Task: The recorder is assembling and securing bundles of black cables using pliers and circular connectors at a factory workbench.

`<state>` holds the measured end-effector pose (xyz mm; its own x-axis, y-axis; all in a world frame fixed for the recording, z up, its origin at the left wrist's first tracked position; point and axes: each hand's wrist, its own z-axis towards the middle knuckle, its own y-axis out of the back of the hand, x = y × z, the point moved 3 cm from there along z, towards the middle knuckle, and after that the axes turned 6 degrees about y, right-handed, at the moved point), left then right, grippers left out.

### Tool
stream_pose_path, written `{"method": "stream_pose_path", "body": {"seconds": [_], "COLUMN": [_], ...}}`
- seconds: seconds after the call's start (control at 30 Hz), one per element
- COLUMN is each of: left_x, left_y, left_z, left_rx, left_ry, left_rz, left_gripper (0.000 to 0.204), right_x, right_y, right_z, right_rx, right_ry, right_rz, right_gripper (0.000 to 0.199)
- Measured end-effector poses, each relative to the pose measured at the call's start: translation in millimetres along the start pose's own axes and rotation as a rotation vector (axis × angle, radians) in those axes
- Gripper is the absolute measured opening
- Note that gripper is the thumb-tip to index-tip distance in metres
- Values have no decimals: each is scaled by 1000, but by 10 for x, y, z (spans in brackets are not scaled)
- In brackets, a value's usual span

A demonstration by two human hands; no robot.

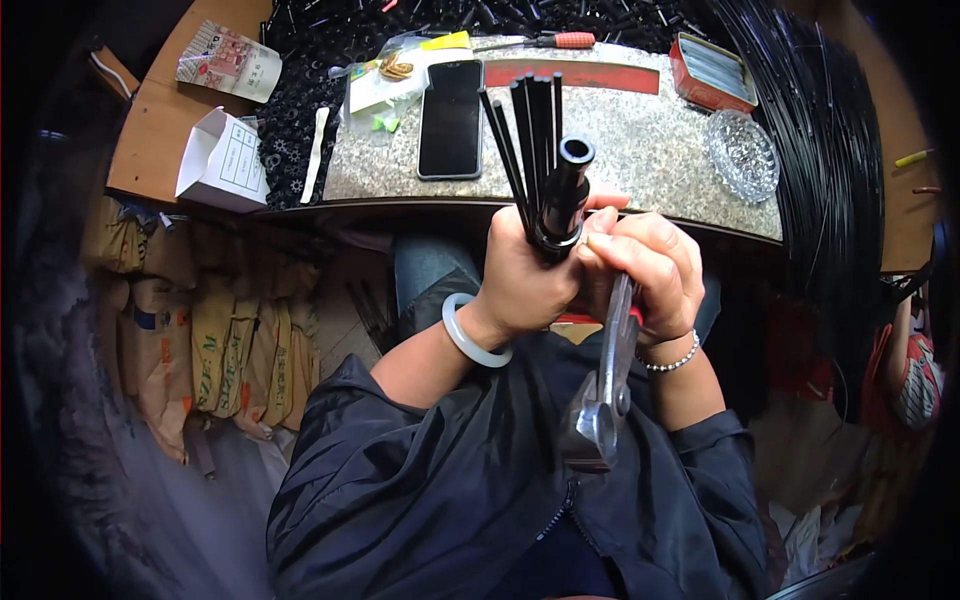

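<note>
On the far side I see a speckled stone slab [640,140] with a dark phone [450,118] lying flat on it. A cut-glass dish [742,155] sits toward its right end, and a red tin [712,72] lies just beyond that. A screwdriver [560,40] with an orange handle lies along the far edge. To the left, a small white box [222,160] stands open. Brown sacks [215,350] are stacked lower left, possibly paper.

We see a black tube [567,190] standing nearly upright before the table's near edge, thin black rods [528,120] fanning up beside it, and grey metal pliers [606,395] hanging head-down below.
</note>
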<state>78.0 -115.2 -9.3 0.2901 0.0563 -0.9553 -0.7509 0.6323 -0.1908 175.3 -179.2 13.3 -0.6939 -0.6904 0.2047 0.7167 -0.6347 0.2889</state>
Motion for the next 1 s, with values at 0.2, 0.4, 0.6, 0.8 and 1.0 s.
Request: {"method": "stream_pose_path", "body": {"seconds": [0.2,0.4,0.6,0.8,1.0], "left_x": [4,5,27,62,41], "left_y": [-7,4,7,25,64], "left_z": [-14,7,5,-35,-32], "left_rx": [-5,-7,1,-1,19], "left_ry": [26,31,29,23,5], "left_rz": [-35,26,15,44,61], "left_gripper": [18,19,19,17,23], "right_x": [-11,-24,-37,-32,9], "right_y": [-1,-3,-12,-29,-15], "right_z": [-9,6,-30,-62,37], "right_rx": [4,39,3,-5,18], "right_ry": [-1,5,-21,-23,-64], "right_rz": [2,-33,-28,13,-30], "right_gripper": [27,27,26,26,22]}}
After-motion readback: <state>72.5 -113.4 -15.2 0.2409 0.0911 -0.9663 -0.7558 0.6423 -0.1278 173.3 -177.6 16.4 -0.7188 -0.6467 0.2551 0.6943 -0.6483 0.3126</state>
